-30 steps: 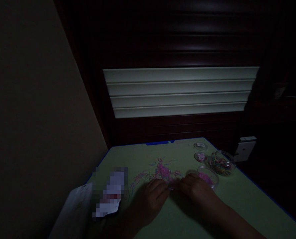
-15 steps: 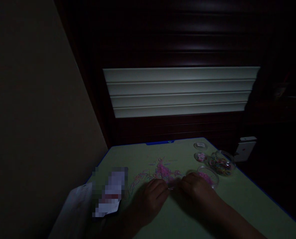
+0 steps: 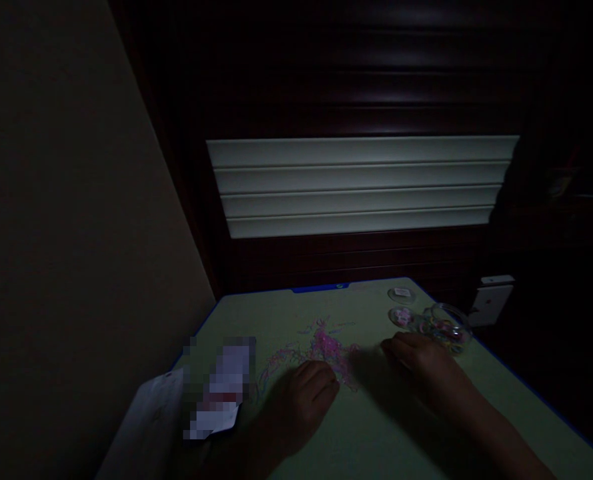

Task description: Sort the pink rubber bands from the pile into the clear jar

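Observation:
My left hand (image 3: 309,403) rests near the table's middle, its fingers curled into a pinch. What lies between its fingertips, if anything, is too small and dark to make out. Just beyond it spreads a loose pile of thin pink and multicoloured bands (image 3: 326,344), like small rubber bands. My right hand (image 3: 424,363) is held farther right with its fingers closed, and I cannot see whether they grip anything. It covers the clear dish of pink bands. Past its knuckles stands a clear round tub (image 3: 449,327) of coloured bands.
A small round dish with pink pieces (image 3: 402,317) and a clear lid with a white label (image 3: 402,293) lie at the back right. A blurred phone-like object (image 3: 226,380) and a white sheet or case (image 3: 146,417) are on the left. The green table (image 3: 356,433) has blue edges.
My right hand has moved right and slightly up, away from my left hand, and now hides the dish of pink bands. The left hand has stayed nearly in place.

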A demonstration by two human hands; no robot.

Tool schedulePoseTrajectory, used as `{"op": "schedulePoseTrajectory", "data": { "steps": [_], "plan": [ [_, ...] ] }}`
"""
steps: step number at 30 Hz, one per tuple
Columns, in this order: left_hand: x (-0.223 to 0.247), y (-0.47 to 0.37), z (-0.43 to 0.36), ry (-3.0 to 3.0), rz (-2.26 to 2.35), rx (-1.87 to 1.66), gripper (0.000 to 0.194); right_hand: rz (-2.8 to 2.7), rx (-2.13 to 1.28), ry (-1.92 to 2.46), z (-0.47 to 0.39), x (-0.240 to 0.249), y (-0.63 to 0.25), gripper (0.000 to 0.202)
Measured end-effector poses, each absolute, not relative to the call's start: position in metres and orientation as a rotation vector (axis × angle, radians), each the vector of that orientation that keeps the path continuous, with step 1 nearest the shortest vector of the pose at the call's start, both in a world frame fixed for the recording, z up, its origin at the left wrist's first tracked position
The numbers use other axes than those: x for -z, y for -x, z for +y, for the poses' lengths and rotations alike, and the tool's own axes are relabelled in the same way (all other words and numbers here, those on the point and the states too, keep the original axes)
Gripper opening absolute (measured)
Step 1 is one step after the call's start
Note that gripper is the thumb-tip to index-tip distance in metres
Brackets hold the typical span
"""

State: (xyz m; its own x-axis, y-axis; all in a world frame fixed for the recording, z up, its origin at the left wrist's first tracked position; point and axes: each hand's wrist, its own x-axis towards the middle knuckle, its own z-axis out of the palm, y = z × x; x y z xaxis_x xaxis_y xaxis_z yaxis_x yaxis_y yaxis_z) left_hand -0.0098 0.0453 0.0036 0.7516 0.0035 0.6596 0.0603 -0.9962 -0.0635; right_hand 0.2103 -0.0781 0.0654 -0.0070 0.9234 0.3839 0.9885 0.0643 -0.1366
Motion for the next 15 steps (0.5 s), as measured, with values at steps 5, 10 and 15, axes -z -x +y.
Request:
{"op": "schedulePoseTrajectory", "data": {
  "steps": [5,10,15],
  "plan": [
    [-0.004,0.010,0.046,2.870,-0.039,1.072,0.015,-1.957,0.275,1.998,-0.082,-0.072,-0.226,0.022],
    [-0.002,0.011,0.047,2.861,-0.038,1.061,0.018,-1.884,0.315,2.099,-0.088,-0.073,-0.246,0.023],
    [-0.002,0.010,0.047,2.874,-0.065,1.082,0.018,-1.877,0.253,2.109,-0.093,-0.075,-0.252,0.026]
  ]
}}
